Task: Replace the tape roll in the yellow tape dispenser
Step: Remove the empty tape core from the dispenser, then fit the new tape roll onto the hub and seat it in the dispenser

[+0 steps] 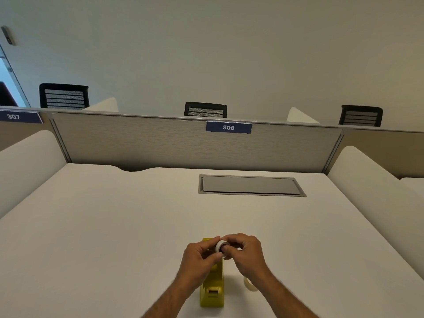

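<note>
Yellow tape dispenser (212,292) is standing on the white tabletop (114,226) beneath your hands. Your left hand (199,255) and right hand (245,253) are both pinching a white tape roll (220,246) above it; another roll (250,284) is lying just right.

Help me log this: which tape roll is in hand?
The white roll, pinched between left hand and right hand; the clear roll lies on the desk.

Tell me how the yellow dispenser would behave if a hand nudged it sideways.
The dispenser is tall and narrow, so a side push high up might tip it rather than slide it. It stands alone on the smooth desk while both hands work the roll above it, so it probably has a weighted base. A low push would likely slide it.
</note>
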